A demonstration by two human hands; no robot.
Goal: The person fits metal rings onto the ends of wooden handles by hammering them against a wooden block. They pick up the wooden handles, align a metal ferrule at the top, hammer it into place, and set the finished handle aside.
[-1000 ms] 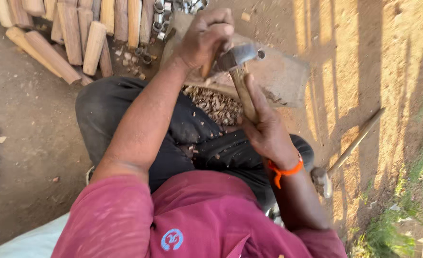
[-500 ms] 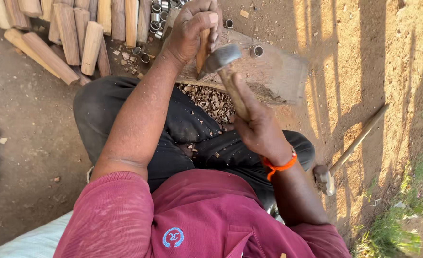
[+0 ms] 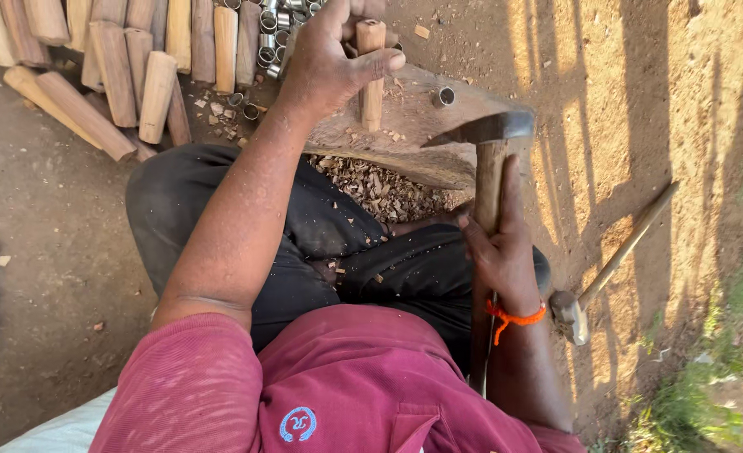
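Wooden round peg (image 3: 371, 71) upright in left hand (image 3: 329, 63) fingers, clenched; right hand (image 3: 497, 252) grips wood-handled steel adze hammer (image 3: 485, 134), head just beside peg.

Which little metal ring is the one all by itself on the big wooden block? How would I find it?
Find the big flat wooden block in front of the person's knees, where the left hand holds a wooden peg upright. Look just right of the peg, near the block's far edge: there sits the small metal ring. It lies alone on the wood, unlike the heap of rings on the ground.
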